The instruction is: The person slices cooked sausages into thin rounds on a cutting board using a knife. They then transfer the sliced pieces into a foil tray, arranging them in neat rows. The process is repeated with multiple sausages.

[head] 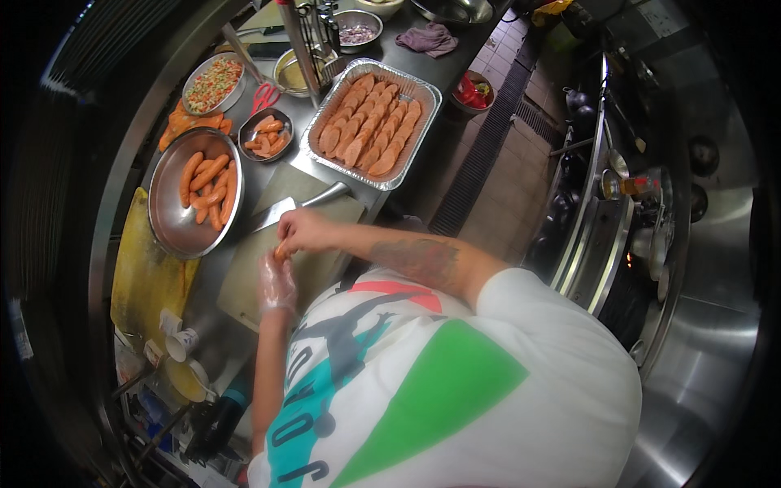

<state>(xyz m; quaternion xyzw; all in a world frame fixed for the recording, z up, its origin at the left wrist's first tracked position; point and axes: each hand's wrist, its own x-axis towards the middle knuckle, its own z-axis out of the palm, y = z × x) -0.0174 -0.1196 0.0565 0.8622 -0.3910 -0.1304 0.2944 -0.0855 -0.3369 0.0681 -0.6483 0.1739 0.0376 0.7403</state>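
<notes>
My left hand [277,282], in a clear plastic glove, holds a small orange piece, seemingly of sausage [280,252]. The bare fingers of my right hand [305,230] pinch the same piece from above, so most of it is hidden. Both hands are over a pale cutting board [250,274]. A cleaver [277,211] lies across the board just beyond my right hand, its metal handle [326,193] towards the foil tray. Whole sausages [210,186] lie in a large steel bowl [160,201] to the left. A smaller bowl [288,125] holds sausage pieces [266,137].
Rows of sliced sausage [372,122] fill much of a foil tray [421,143]. Nearby are red-handled scissors [265,97], a bowl of diced vegetables [213,83], an orange cloth [183,125] and a yellow board [143,262]. A stove [604,244] stands across the aisle.
</notes>
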